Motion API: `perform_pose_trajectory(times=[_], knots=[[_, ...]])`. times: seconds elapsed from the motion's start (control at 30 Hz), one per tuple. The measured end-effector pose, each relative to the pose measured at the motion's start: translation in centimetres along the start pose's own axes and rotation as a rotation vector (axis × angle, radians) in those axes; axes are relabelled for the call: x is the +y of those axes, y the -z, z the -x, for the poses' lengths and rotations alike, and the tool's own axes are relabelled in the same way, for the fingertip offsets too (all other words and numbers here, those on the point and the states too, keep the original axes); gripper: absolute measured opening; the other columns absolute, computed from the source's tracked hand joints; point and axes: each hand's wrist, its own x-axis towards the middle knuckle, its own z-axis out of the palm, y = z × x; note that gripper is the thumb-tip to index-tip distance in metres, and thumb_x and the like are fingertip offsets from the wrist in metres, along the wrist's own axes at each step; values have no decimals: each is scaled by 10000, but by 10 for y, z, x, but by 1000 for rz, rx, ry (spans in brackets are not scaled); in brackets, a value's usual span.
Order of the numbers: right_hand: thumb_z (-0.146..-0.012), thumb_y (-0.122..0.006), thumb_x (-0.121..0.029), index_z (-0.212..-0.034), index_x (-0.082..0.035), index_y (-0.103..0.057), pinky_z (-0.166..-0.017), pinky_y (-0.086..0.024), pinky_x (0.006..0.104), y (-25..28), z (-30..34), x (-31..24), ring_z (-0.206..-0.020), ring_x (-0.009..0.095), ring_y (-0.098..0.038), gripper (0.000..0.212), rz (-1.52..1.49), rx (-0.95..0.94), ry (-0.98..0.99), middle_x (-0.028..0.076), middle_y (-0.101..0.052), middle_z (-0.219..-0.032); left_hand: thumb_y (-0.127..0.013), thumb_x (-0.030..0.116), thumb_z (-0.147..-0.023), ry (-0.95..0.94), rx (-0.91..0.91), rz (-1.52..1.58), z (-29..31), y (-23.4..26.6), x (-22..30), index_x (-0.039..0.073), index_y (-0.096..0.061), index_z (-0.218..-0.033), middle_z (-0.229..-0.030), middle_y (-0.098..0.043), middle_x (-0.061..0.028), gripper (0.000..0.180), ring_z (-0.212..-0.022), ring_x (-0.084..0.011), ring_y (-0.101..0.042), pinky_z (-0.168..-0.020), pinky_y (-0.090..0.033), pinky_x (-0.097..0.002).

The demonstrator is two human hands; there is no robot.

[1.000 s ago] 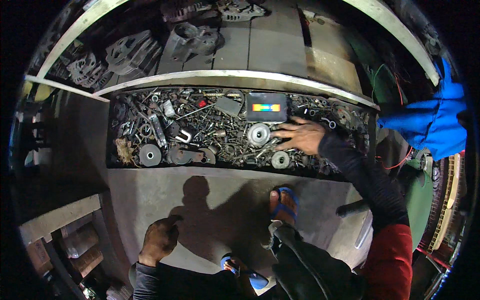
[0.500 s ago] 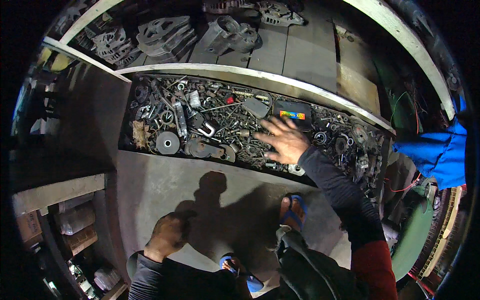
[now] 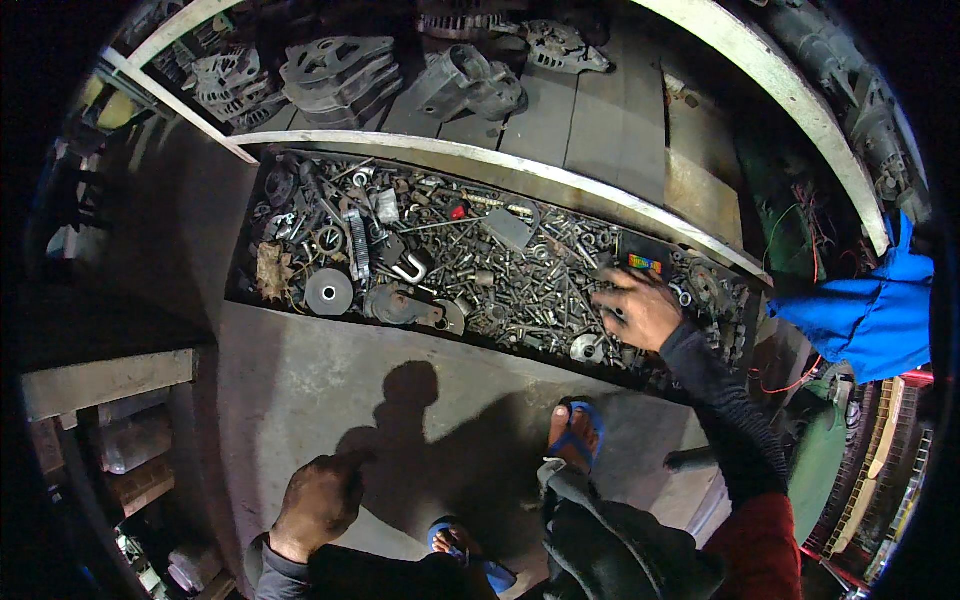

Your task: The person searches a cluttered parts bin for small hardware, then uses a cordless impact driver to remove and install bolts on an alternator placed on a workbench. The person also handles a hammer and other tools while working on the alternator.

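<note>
Okay, so the dark box (image 3: 642, 250) is now sitting farther right in the parts tray (image 3: 530, 356), well apart from the grey plate (image 3: 511, 230) up near centre frame. That's leaving more loose bolts (image 3: 560, 275) showing mid-frame, so I'd guess they're getting easier to reach. The right hand (image 3: 645, 310) is hovering or resting right of centre, just below the box, fingers apart but blurry; can't tell if it's pinching anything. The left hand (image 3: 322, 505) is curling loosely at lower left, contents hidden.
</note>
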Motion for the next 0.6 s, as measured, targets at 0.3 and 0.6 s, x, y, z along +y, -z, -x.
perform_pose_trajectory(times=[0.3,0.6], knots=[[-898,-642,-165,-1230,-67,-686,-1072,-496,456,-32,-92,-10,-1235,404,-601,350,-162,420,-171,210,-669,-1264,-601,62,-883,10,54,39,8,-3,-1,96,-678,-1242,-951,-726,-185,368,-911,-380,-692,-813,-551,-474],[-893,-728,-366,-1388,-39,-570,-1116,-397,521,-53,-163,-68,-1277,346,-559,614,-79,390,-105,169,-576,-1380,-620,70,-892,81,-13,3,6,-1,7,94,-679,-1241,-995,-735,-182,355,-937,-374,-700,-823,-559,-468]])
